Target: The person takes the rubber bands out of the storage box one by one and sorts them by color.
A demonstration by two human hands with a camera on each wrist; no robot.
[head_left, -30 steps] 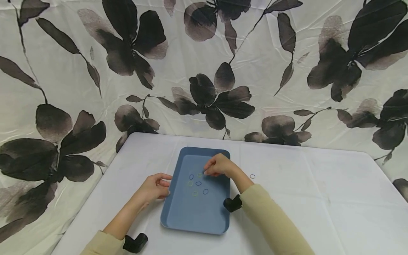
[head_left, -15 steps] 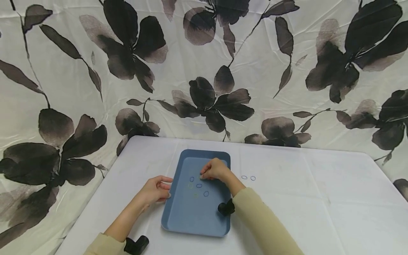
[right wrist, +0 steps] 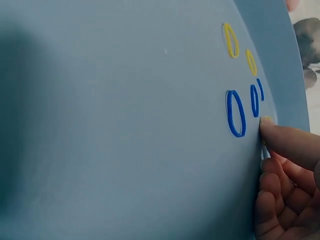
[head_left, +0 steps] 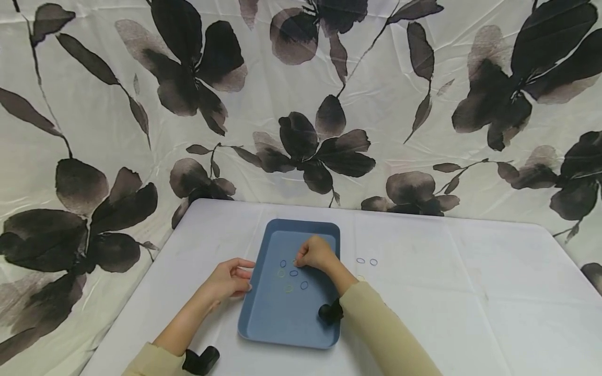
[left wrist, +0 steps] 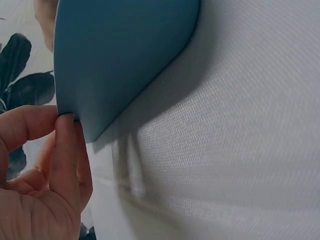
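A: What is the state of the right hand (head_left: 316,253)?
B: Its thumb and index finger are together, clamped on a thin yellow ring (right wrist: 267,119) of undetermined material. The ring lies at the thumb tip, mostly hidden, at the floor of a smooth blue rectangular tray (head_left: 282,324) with rounded corners.
A: And the left hand (head_left: 228,278)?
B: The thumb and fingers grip the tray's left rim. The inner side of this grip is partly hidden in the left wrist view.
A: Which parts surround the right fingertips?
B: Three thin blue oval rings (right wrist: 230,112) lie on the tray floor: one to the left of the fingertips, two on the side nearer the person. Two more yellow rings (right wrist: 228,42) lie to the left and nearer the person.
A: Which parts lie outside the tray?
B: To the right of the right fingers, on the white woven cloth (head_left: 447,324), two blue rings (head_left: 361,262) lie side by side. One yellow ring (head_left: 361,278) lies just beside the beige fabric sleeve (head_left: 385,329).
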